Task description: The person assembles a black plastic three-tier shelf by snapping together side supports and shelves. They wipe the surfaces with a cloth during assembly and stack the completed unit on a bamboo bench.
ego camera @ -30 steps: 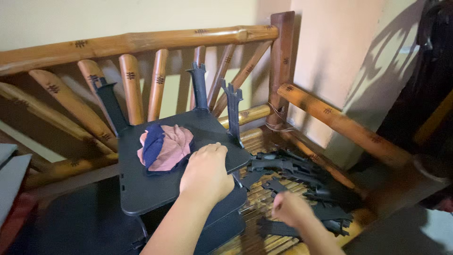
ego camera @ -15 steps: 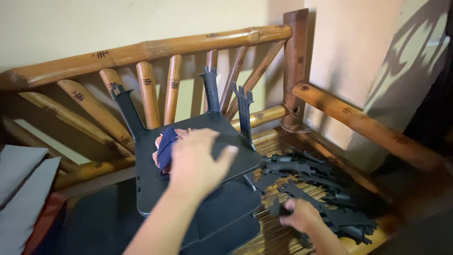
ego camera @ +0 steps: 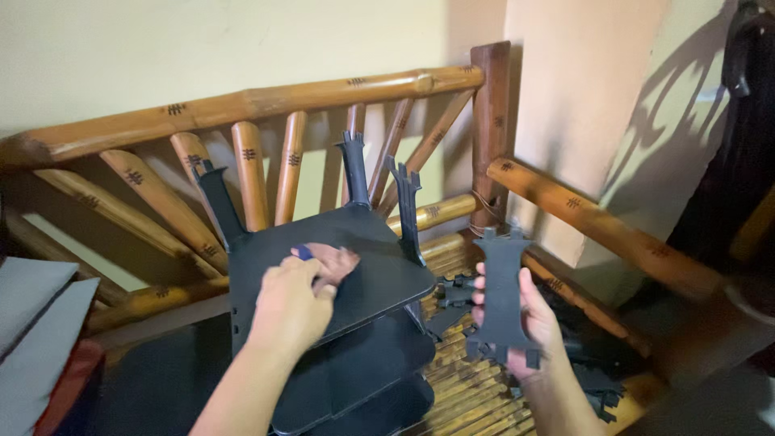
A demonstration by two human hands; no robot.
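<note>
**Two hands busy on a black plastic shelf rack, bamboo bench underneath**

Two hands, one part each. Left hand (ego camera: 289, 311) curled down over a crumpled rag (ego camera: 327, 260), pinkish with a dark blue edge, pressing it onto the top shelf panel (ego camera: 379, 270) of a small black rack. Fingers closed loosely around the cloth, most of it hidden under the palm.

Right hand (ego camera: 529, 323) wrapped around a flat black connector piece (ego camera: 502, 292), held upright just right of the rack. Thumb on the near face, fingers behind, a firm but partial grip with both ends sticking out. Matte plastic, long and narrow, notched prongs at top and bottom like a little fork.

Shelf panels smooth, matte, rounded corners, stacked in three tiers. Three more uprights (ego camera: 353, 171) of the same pronged shape standing up out of the top panel along its back and right edge.

Loose pile of similar black pieces (ego camera: 456, 292) lying on the slatted seat just right of the rack, partly behind the right hand.

Bamboo bench (ego camera: 242, 101) glossy, knobbly at the joints, dark burnt marks on the poles, fanned spokes across the back. Grey flat panels (ego camera: 32, 295) at far left edge, with something reddish below, too cut off to tell.
</note>
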